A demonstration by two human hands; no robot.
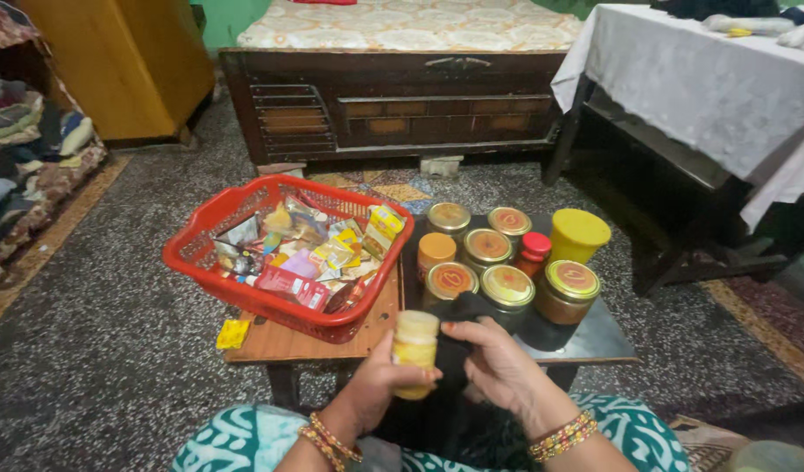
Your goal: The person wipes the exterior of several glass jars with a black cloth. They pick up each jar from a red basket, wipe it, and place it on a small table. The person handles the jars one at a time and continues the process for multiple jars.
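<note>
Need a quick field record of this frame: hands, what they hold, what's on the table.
left hand: grips a small yellow jar, upright
right hand: holds a black cloth against the jar
table: low, wooden, in front of the person
basket: red plastic, on the table's left part, full of small packets
lidded jars: clustered on a dark tray, right part
yellow container: behind the jars
loose yellow packet: table's left front edge

A low wooden table (284, 343) is seen on the speckled floor (113, 288); a red basket (211, 262), lidded jars (508, 287) and a yellow packet (233, 333) are placed on it
</note>
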